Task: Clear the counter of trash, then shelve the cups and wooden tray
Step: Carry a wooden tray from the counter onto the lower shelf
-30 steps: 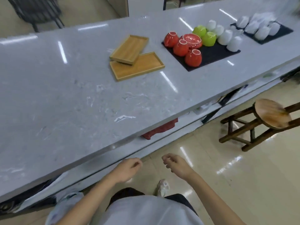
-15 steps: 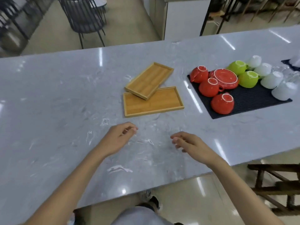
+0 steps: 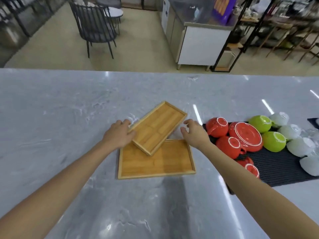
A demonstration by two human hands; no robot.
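Two wooden trays lie on the grey marble counter point(image 3: 69, 118). The smaller tray point(image 3: 159, 126) rests tilted across the far edge of the larger tray point(image 3: 155, 163). My left hand point(image 3: 119, 135) touches the smaller tray's left edge, fingers spread along it. My right hand point(image 3: 194, 133) hovers open just off that tray's right side, fingers curled, apart from the wood. To the right, red cups point(image 3: 216, 126), a red saucer point(image 3: 246, 137), green cups point(image 3: 273, 141) and white cups point(image 3: 300, 146) stand upside down on a black mat point(image 3: 279, 168).
Beyond the counter's far edge are a dark slatted chair point(image 3: 94, 26), a steel-topped white cabinet point(image 3: 202, 44) and black metal shelving point(image 3: 245, 31). A second dark mat corner point(image 3: 313, 122) shows at the far right.
Both hands have reached forward from the counter's near part to either side of the smaller tray. The view has moved closer to the trays.
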